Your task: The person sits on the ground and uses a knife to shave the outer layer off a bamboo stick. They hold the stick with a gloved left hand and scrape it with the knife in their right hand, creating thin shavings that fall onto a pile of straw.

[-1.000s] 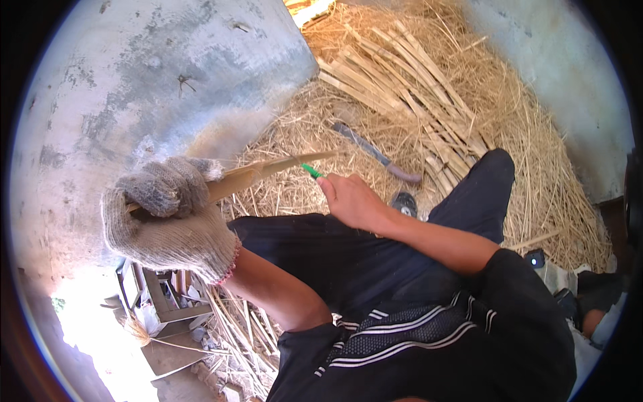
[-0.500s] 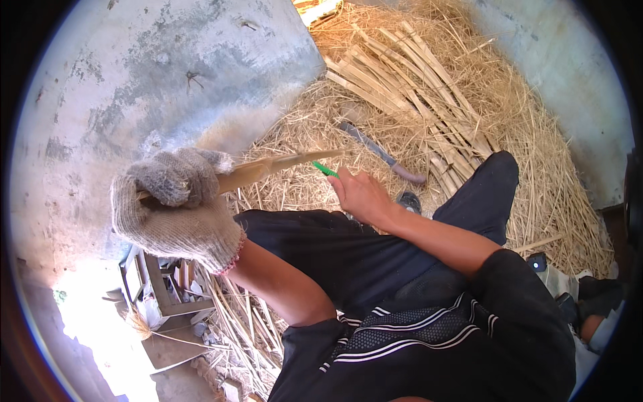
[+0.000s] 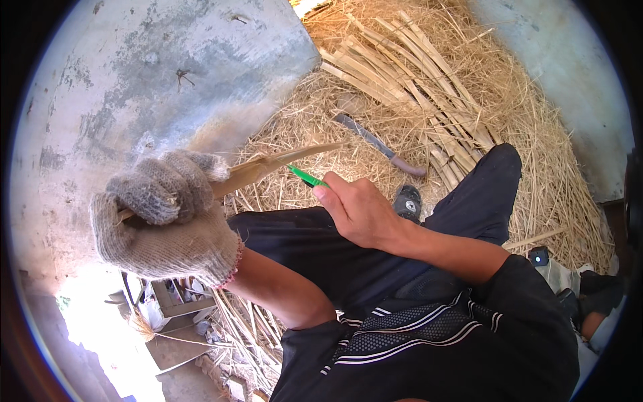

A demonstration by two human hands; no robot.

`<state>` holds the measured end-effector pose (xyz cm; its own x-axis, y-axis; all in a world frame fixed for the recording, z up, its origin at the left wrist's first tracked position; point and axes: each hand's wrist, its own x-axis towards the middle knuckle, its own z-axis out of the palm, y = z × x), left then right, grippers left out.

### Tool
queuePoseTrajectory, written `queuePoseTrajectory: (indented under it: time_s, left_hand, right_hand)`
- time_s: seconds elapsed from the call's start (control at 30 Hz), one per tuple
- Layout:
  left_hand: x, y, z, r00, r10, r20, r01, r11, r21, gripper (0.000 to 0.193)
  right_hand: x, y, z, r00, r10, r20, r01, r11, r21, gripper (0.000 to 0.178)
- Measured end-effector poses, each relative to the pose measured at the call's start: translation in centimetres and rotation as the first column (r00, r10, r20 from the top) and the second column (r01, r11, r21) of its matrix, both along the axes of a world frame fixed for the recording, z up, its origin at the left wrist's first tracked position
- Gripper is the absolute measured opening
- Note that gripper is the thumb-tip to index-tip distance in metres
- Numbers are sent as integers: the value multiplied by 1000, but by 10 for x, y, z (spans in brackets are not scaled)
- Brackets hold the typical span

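My left hand (image 3: 164, 218), in a grey knitted glove, is closed around a thin bamboo strip (image 3: 274, 163) that points up and to the right. My bare right hand (image 3: 358, 209) grips a small green-handled knife (image 3: 305, 176) whose tip meets the strip just past the glove. Both hands are over my lap, above dark trousers (image 3: 321, 254). The knife's blade is hidden behind the strip.
A long curved blade with a pale handle (image 3: 378, 144) lies on a heap of straw (image 3: 509, 134). Split bamboo slats (image 3: 408, 74) are piled at the back. A concrete wall (image 3: 134, 80) stands at left. Scrap and shavings (image 3: 194, 315) lie lower left.
My gloved left hand has shifted slightly right and down with the strip. My right hand with the knife has stayed close to the strip, moving a little along it.
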<state>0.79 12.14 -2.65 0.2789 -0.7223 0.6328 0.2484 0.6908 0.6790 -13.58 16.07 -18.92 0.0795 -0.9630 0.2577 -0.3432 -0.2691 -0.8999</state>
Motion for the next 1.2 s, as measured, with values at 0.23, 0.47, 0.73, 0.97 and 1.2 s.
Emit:
queuePoseTrajectory:
  time_s: [0.23, 0.47, 0.73, 0.97, 1.2]
  left_hand:
    - [4, -1, 0, 983, -146, 115, 154, 986, -57, 39]
    - [1, -5, -1, 992, -104, 77, 107, 994, -29, 40]
    - [2, -2, 1, 992, -85, 95, 89, 995, -35, 40]
    - [3, -1, -1, 963, -234, 132, 243, 969, -53, 40]
    - [33, -15, -1, 1000, 20, -5, -20, 995, -98, 40]
  right_hand:
    - [-3, -29, -47, 989, -56, -135, 81, 979, 189, 43]
    - [-8, -40, -65, 982, -53, -183, 98, 964, 248, 46]
    - [-14, -45, -93, 948, -11, -317, 94, 964, 249, 49]
    - [3, -33, -53, 993, -59, -99, 73, 987, 143, 42]
    - [25, -56, -57, 984, -29, -175, 48, 994, 101, 42]
